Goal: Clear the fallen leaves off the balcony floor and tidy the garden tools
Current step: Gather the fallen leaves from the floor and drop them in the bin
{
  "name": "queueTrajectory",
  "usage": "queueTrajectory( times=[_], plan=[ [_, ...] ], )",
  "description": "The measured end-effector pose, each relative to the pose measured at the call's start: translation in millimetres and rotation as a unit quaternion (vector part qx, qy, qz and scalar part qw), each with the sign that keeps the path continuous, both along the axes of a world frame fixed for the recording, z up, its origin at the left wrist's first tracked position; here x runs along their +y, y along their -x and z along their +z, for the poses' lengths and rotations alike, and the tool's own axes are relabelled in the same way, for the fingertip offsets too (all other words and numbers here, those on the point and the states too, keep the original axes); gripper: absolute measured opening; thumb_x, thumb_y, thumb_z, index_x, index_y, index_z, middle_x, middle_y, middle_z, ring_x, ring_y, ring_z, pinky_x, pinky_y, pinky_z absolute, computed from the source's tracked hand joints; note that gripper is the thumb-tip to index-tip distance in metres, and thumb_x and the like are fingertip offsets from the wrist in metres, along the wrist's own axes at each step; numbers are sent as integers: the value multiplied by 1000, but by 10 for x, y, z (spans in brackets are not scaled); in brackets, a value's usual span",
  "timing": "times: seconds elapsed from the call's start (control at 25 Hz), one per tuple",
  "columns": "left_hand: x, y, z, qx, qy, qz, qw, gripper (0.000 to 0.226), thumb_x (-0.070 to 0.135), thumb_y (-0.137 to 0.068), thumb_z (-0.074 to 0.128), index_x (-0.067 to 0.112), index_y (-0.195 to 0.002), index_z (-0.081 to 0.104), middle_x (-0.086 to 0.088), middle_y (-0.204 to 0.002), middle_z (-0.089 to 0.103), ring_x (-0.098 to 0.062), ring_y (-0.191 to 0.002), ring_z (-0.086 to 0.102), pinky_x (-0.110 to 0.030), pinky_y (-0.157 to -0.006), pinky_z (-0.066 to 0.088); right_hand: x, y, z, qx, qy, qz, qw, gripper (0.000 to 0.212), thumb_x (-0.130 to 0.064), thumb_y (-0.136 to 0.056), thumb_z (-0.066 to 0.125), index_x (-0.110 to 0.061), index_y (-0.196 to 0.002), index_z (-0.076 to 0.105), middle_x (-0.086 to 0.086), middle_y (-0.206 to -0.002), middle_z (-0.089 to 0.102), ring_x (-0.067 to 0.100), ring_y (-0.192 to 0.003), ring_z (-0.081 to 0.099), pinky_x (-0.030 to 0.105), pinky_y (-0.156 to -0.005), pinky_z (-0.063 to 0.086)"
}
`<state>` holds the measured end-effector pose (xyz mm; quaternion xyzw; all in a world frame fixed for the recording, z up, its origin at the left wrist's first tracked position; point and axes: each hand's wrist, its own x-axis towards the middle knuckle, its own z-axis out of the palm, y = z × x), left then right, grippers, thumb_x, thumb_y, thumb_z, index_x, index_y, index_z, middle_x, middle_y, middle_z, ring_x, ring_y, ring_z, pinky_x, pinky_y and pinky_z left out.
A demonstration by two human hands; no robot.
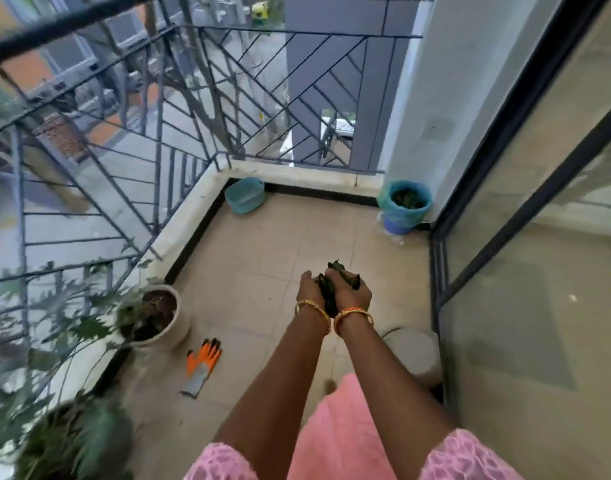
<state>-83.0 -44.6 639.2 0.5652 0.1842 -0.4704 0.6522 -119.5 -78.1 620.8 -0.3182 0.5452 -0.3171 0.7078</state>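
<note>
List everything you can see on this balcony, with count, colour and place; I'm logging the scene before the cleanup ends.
bin: one, blue with a teal liner, far right corner by the wall, leaves inside
tub: one, teal, far left corner by the railing
gloves: a pair, orange and grey with black tips, lying on the floor near the flowerpot
flowerpot: one, cream, left edge of the floor, plant inside
plant: one, green, bottom left, blurred
stool: one, beige, round, by the glass door
railing: black metal, left and far sides
leaves: a bunch, dark green, held between both hands
left hand: curled round the leaves
right hand: curled round the leaves
</note>
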Motion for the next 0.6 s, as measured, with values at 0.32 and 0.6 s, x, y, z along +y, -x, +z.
queueTrajectory(
  times=[0.32,0.6],
  plan=[
    [-2079,-767,-34,-16,-16,-39,999,52,49,-87,48,5,-112,65,-15,-107,68,-28,-96,63,-37,-83,54,-2003,-748,-41,-34,-20,-51,998,17,-3,-72,77,-14,-77,66,7,-77,69,24,-72,66,29,-62,55],
    [-3564,-1282,-6,-59,-19,-81,995,48,45,-71,63,8,-102,69,-16,-106,70,-30,-97,66,-40,-88,55,-3424,-1238,88,-25,-10,-47,999,15,-3,-75,75,-14,-77,64,6,-78,68,23,-75,65,33,-74,56]
  ],
)
